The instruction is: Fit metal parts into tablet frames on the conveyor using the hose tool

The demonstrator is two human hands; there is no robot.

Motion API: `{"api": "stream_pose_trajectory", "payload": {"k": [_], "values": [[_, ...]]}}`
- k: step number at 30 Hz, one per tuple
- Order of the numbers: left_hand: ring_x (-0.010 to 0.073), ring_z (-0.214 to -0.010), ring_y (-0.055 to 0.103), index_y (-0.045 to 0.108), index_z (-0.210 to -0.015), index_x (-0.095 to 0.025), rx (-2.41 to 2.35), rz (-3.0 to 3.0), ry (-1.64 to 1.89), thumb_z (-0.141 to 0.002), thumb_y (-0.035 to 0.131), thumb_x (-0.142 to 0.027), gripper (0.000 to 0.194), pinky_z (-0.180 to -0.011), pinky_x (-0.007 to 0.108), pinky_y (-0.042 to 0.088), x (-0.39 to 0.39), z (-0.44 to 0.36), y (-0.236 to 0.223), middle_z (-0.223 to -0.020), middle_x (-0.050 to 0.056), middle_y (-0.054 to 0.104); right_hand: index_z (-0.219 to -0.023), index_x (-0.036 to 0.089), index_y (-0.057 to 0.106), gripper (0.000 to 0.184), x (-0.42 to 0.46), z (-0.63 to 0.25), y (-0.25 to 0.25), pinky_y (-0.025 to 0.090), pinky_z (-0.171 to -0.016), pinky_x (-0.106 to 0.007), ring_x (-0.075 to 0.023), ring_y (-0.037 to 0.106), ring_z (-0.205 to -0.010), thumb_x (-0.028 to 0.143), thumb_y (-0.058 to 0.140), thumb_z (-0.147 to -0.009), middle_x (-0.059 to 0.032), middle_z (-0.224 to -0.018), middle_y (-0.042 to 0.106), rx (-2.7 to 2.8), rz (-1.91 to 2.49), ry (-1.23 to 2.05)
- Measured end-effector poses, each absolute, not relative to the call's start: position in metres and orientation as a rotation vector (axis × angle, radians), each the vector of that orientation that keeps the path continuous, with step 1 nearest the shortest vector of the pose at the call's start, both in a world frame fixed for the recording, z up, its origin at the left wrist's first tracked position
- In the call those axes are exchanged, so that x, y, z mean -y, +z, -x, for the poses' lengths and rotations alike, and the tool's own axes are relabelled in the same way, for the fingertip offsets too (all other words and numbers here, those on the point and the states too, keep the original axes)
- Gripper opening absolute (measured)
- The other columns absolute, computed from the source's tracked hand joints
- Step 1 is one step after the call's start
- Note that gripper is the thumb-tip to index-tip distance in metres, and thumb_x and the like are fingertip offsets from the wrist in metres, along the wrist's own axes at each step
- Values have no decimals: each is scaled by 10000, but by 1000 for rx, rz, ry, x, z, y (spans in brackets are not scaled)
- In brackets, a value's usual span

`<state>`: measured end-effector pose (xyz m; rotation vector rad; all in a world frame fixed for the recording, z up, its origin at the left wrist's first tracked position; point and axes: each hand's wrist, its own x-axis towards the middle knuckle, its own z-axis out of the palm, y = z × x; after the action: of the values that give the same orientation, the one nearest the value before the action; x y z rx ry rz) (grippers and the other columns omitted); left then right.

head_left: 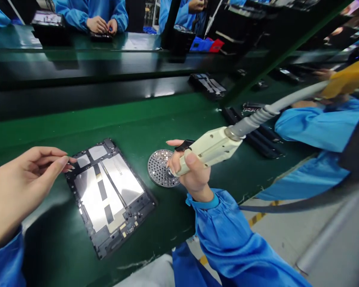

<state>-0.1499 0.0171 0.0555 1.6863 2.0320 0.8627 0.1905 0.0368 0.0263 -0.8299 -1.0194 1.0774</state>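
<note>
Tablet frame (109, 199) sits just past our empty, slightly parted left fingers (48, 157); our right fingers (191, 159) wrap a cream hosed handpiece (211, 149), perforated disc (158, 169) just beneath them.

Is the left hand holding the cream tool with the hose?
No, the left hand is at the corner of the tablet frame, while the right hand grips the cream tool.

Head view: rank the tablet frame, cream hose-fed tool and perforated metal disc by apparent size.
Largest: tablet frame. Then the cream hose-fed tool and perforated metal disc look close; the tool sits nearer the camera, so unranked.
</note>
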Motion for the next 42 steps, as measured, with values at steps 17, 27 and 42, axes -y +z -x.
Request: {"api": "stream_pose_trajectory", "payload": {"k": [17, 27, 42], "values": [[225, -772, 707, 633, -1015, -282, -1942, -1480, 931, -793, 640, -530, 333, -742, 350, 570, -17, 147, 57, -977, 20, 827, -948, 227, 747, 463, -36, -190, 24, 434, -445, -328, -112, 422, -359, 658, 783, -782, 89, -440, 486, 1061, 888, 1075], [118, -571, 508, 715, -882, -177, -1990, -1212, 1128, -658, 744, -465, 366, -561, 241, 385, -21, 162, 41, -656, -21, 646, -975, 224, 774, 463, -37, -195, 27, 421, -456, -339, -134, 447, -392, 635, 794, -764, 55, -440, 494, 1153, 860, 1111], [124, -628, 553, 745, -725, -157, -1849, -1179, 1119, -804, 750, -213, 98, -704, 265, 468, -35, 165, -5, -691, 13, 702, -923, 267, 806, 413, -33, -125, 80, 347, -420, -362, -154, 376, -371, 619, 723, -725, 44, -436, 435, 1232, 708, 1274]]}}
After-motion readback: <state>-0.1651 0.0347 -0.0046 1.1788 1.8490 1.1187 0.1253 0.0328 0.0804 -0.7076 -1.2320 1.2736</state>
